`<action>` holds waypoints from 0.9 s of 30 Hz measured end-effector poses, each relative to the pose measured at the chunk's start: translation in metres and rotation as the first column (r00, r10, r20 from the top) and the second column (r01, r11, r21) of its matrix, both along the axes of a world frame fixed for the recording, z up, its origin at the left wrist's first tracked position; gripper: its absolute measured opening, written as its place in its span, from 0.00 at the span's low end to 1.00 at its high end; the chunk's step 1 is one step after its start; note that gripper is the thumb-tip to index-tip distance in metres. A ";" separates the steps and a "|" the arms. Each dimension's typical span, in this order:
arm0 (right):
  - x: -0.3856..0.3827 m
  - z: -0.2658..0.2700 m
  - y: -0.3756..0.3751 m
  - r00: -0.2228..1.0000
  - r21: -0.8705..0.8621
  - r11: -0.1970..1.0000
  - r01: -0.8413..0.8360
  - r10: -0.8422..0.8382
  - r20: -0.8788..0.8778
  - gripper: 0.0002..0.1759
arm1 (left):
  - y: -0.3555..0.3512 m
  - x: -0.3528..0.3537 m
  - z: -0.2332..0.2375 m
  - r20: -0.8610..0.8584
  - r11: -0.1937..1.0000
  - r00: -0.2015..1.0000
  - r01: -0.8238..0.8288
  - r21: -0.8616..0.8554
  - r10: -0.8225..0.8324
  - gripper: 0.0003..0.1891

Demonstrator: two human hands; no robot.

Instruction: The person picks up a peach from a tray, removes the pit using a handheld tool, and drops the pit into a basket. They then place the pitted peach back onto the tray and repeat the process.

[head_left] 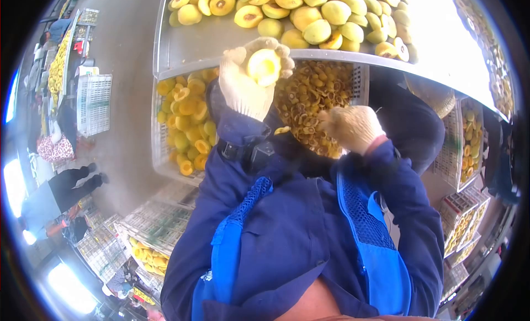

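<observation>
My left hand (245, 83), in a pale knit glove, is raised at the table's near edge. Its fingers are curled around a yellow peach half (264, 67), whose cut face is turned up towards me. My right hand (356, 129), gloved too, hovers over a crate of brown pits and scraps (314, 92). Its fingers are curled in, and what they hold, if anything, is hidden. Between the hands, a small yellow scrap (282, 130) shows in front of my dark clothing. Left of the pits, peach halves (187, 119) fill a white crate (160, 150).
A metal table (204, 45) ahead carries many halved peaches (317, 17). Stacked crates (160, 216) stand at my lower left, and more crates of fruit (464, 210) at my right. Across the aisle (127, 100) are a white crate (94, 103) and several people.
</observation>
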State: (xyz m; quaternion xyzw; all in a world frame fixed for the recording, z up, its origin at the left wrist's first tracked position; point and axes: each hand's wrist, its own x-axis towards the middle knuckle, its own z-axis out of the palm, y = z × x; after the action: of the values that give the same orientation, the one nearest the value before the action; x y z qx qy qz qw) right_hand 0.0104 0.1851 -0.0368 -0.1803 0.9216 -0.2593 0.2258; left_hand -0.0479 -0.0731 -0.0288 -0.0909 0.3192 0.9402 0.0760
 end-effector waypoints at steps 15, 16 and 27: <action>-0.001 0.015 -0.024 0.985 -0.271 0.961 0.058 -0.100 -0.142 0.19 | -0.171 -0.183 -0.045 -0.179 -0.767 0.975 -0.214 -0.605 -0.130 0.28; -0.005 0.017 -0.026 0.985 -0.308 0.948 0.085 -0.127 -0.116 0.18 | -0.162 -0.182 -0.027 -0.111 -0.774 0.989 -0.149 -0.615 -0.102 0.26; -0.018 0.050 -0.086 0.964 -0.710 0.655 0.259 -0.219 0.150 0.16 | -0.079 -0.035 0.060 0.182 0.991 0.983 -0.007 -0.137 0.032 0.29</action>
State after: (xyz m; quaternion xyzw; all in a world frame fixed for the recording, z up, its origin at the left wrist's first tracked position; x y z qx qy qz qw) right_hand -0.0077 0.0987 0.0132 -0.1251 0.7538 -0.6332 0.1234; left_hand -0.0831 -0.1521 0.0308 -0.1856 0.3732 0.9046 0.0897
